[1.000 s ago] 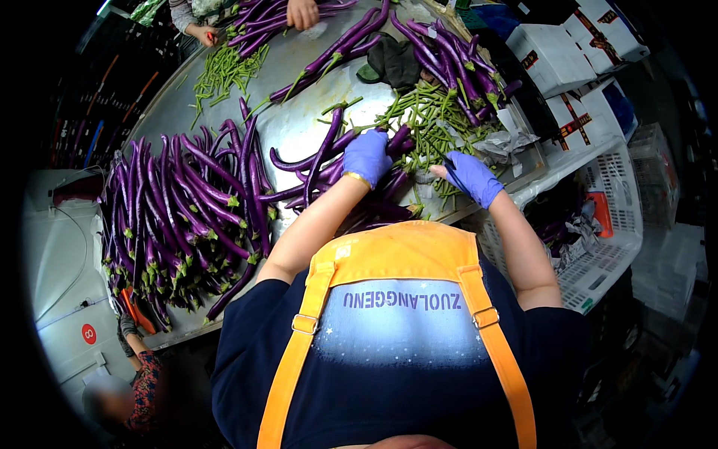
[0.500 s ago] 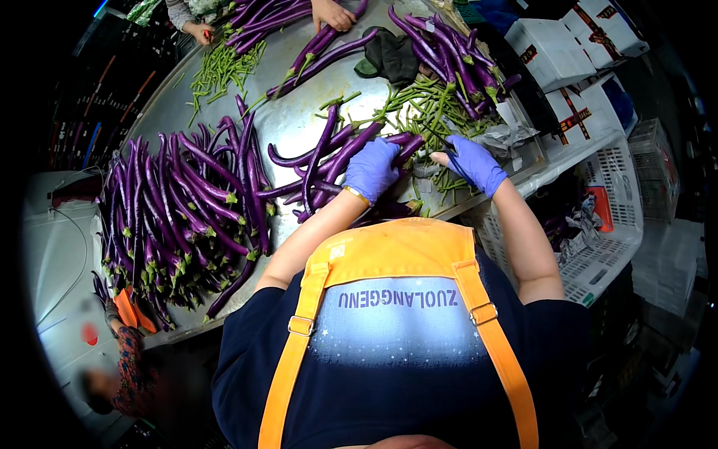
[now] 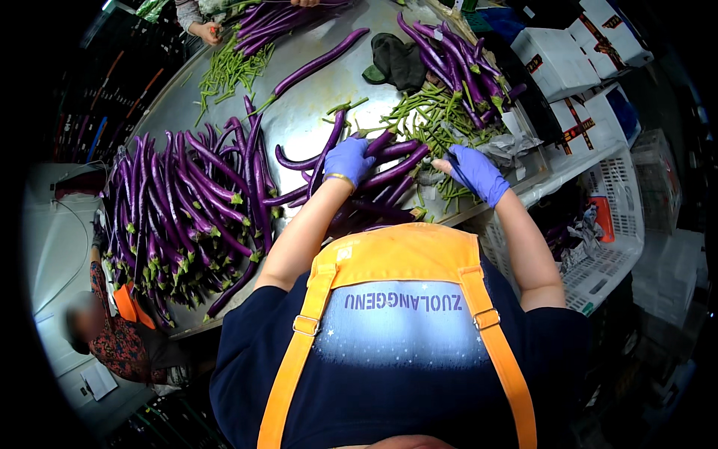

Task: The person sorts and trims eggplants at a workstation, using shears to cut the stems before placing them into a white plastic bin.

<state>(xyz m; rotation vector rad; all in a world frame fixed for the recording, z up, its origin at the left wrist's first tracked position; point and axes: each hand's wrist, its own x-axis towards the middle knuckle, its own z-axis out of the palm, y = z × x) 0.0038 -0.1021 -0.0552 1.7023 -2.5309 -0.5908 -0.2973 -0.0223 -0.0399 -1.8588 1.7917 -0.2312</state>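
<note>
In the head view, writing shows on the wearer's dark shirt [image 3: 404,396]: purple block lettering [image 3: 404,301] on a pale blue patch, upside down to the camera, below the plain orange apron bib [image 3: 396,251]. The stacked white boxes [image 3: 553,63] at upper right carry dark bands with reddish print too small to read. Below them, a white perforated crate [image 3: 618,196] holds dark purple produce [image 3: 557,228], crumpled paper [image 3: 582,239] and an orange-red piece [image 3: 600,217]. A translucent crate [image 3: 658,176] stands to its right; its contents cannot be made out. On the metal worktop [image 3: 299,112], long purple eggplants [image 3: 393,173] lie crossed in a loose group in front of the wearer. The left hand [image 3: 350,161], in a violet glove, rests on this group with its fingers bent over; I cannot tell whether it grips one. The right hand [image 3: 475,173], thumb tip bare, is beside cut green stalks [image 3: 419,112], fingers curled; whether they clamp anything I cannot tell. A big heap of eggplants [image 3: 172,209] covers the worktop's left end, and a co-worker's hand [image 3: 204,32] shows at the top left.
</note>
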